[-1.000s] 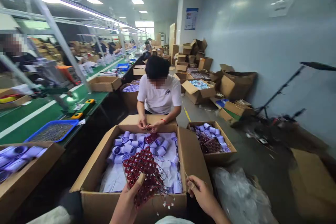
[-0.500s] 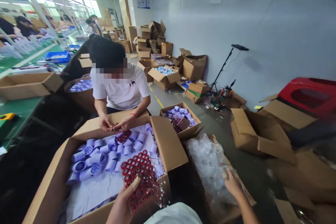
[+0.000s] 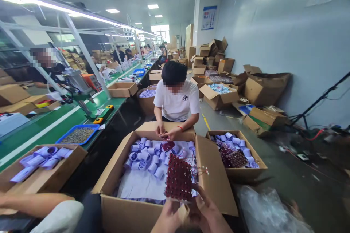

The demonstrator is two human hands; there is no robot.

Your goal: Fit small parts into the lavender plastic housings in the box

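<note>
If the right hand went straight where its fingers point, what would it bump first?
Probably the red board in the left hand. The right hand is close by its lower right edge; whether they already touch is hard to tell.

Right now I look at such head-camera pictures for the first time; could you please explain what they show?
This is not a robot's view. All pictures come from one camera worn on a person's head, looking forward and down. At the bottom, the left hand holds a dark red panel with thin wires; the right hand is at its edge, though its grip is partly hidden. Below, an open cardboard box contains purple cylinders, some lying on a white sheet. Opposite is a co-worker, head bowed.
</note>
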